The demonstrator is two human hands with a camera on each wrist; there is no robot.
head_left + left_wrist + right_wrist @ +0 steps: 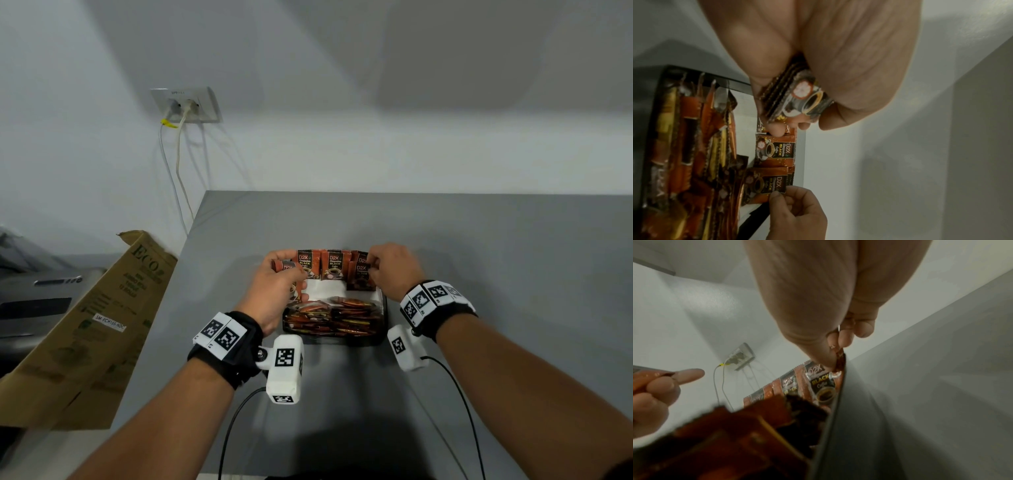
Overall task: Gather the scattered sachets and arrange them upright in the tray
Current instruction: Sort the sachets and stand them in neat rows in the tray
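At centre frame, over the tray [383, 310], my left hand [279, 286] clutches a sachet stack [793, 95]; my right hand [394, 269] pinches one upright sachet [361, 275].

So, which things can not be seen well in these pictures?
- How many sachets the left hand holds: head view, its fingers cover the stack.
- The tray's far wall: head view, upright sachets hide it.
- Near sachets: right wrist view, blurred.
- Small print on the sachet the right hand pinches: too small.

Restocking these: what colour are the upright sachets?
Orange-brown with black labels, upright sachets; clearest in the head view.
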